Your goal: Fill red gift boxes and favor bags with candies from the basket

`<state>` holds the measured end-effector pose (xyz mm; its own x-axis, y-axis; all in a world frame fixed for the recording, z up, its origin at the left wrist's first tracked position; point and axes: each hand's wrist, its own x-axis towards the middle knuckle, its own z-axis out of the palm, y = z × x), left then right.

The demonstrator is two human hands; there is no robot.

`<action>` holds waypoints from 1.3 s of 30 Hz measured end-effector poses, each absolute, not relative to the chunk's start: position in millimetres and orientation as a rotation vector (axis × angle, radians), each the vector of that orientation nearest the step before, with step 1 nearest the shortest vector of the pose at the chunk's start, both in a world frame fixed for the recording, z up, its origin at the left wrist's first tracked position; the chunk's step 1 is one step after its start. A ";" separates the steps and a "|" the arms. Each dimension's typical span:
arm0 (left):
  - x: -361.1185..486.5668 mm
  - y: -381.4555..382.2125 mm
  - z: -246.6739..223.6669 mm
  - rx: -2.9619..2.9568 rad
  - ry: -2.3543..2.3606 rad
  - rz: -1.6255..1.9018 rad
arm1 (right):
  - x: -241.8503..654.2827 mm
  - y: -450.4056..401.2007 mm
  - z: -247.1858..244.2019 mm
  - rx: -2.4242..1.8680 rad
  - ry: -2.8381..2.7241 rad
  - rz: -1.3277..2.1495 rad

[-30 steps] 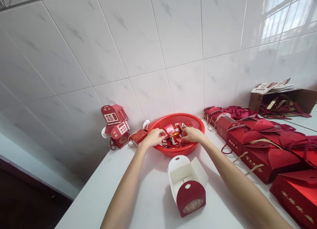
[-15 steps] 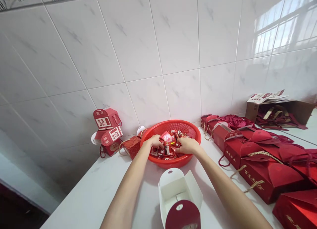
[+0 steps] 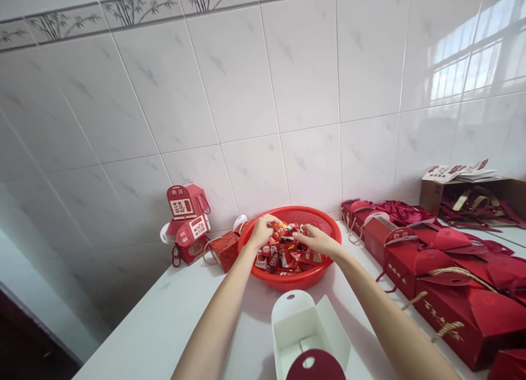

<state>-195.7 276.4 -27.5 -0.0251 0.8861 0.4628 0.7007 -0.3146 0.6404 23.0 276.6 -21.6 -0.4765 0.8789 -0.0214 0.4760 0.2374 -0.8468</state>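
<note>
Both my hands reach into a red plastic basket (image 3: 324, 221) full of red-wrapped sweets (image 3: 283, 255). My left hand (image 3: 261, 232) is raised over the left half of the basket with its fingers pinched on a wrapped sweet. My right hand (image 3: 318, 240) lies over the right half, fingers closed on sweets near the middle of the pile. An open gift box (image 3: 306, 336), white inside with a dark red flap, stands on the white counter (image 3: 172, 325) just in front of the basket, between my forearms.
Closed red gift boxes with rope handles (image 3: 435, 276) line the counter's right side up to a cardboard carton (image 3: 472, 196). Small red and white boxes (image 3: 187, 218) are stacked at the wall left of the basket, beside a small red box (image 3: 224, 251). The counter's edge drops away at the left.
Both hands have lifted a little out of the pile, each with sweets in the fingers. The camera has tilted up, so the open box sits lower in view.
</note>
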 end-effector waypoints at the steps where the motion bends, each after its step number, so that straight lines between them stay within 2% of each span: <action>1: -193.9 275.9 -27.0 2.052 1.672 1.294 | 21.9 277.6 -20.6 -1.207 -1.969 1.241; 4: -186.5 273.6 -26.1 2.188 1.595 1.368 | 17.3 279.2 -18.3 -1.108 -1.744 1.471; 7: -178.8 271.1 -25.8 2.408 1.553 1.282 | 13.6 281.1 -19.8 -1.006 -1.554 1.603; 14: -174.9 269.1 -27.4 2.412 1.819 1.018 | 12.7 293.5 -31.5 -0.884 -1.082 1.455; 19: -177.4 266.5 -31.8 2.223 1.777 0.276 | 13.3 293.3 -30.3 -0.804 -0.953 1.432; 21: -177.4 265.4 -32.6 2.129 1.779 0.155 | 13.9 292.0 -28.8 -0.787 -0.947 1.458; 27: -177.5 268.4 -33.7 2.115 1.866 0.251 | 16.1 293.6 -28.0 -0.763 -0.930 1.550; 35: -182.9 270.4 -32.7 2.161 2.198 0.610 | 19.0 301.5 -29.1 -0.751 -0.810 1.553; 39: -175.5 271.2 -29.1 2.274 2.078 0.672 | 18.2 300.0 -26.8 -0.747 -0.800 1.548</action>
